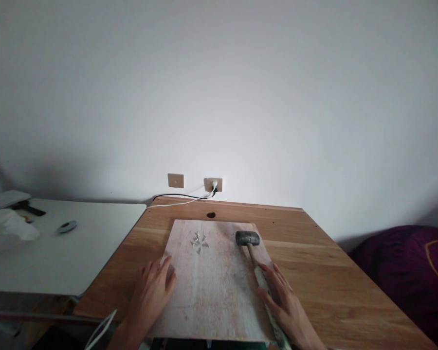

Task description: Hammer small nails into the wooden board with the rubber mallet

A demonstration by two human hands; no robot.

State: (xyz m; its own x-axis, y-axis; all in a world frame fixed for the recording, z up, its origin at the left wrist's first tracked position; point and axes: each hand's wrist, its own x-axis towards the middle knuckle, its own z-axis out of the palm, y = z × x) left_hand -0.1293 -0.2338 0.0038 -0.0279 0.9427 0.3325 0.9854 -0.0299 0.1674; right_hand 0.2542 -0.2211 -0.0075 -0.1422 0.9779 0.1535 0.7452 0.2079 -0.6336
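Observation:
A pale wooden board (215, 291) lies on a wooden table (314, 272). My left hand (151, 291) rests flat on the board's left edge, fingers stretched out. My right hand (282, 301) lies at the board's right edge, its fingers extended over the handle of a mallet (248, 241). The mallet's black head rests on the board's far right corner. Several small shiny pieces (199, 241) sit in a star-like cluster on the far part of the board.
A white table (58, 248) stands to the left with a roll of tape (66, 226) and crumpled white stuff (10, 226). Wall sockets (213, 184) with cables are behind. A purple cushion (405, 272) lies at the right.

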